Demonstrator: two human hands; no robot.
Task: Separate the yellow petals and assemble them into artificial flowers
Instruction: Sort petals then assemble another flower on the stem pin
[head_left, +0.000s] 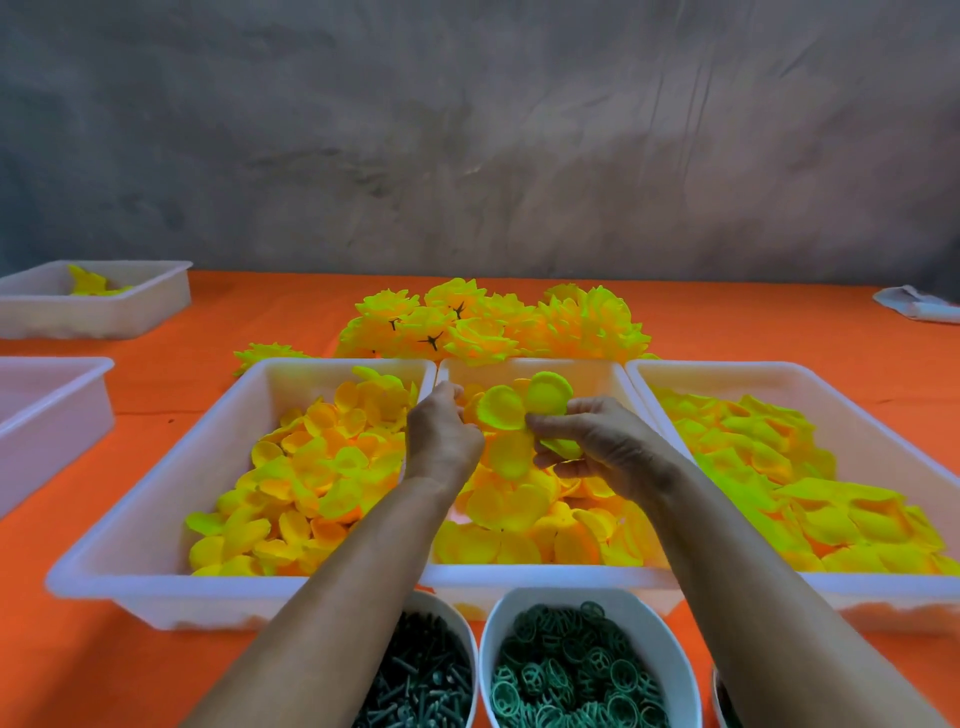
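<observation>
Right tray (810, 374) and dark-stem bowl (457, 621) cut off — frame edges.

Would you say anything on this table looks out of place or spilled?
Only slightly: one finished flower lies apart from the flower pile, behind the left petal tray. Nothing looks spilled or damaged.

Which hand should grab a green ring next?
Probably the left hand. The right hand holds the yellow petal piece, while the left only pinches its edge, so it could reach the ring bowl.
</observation>
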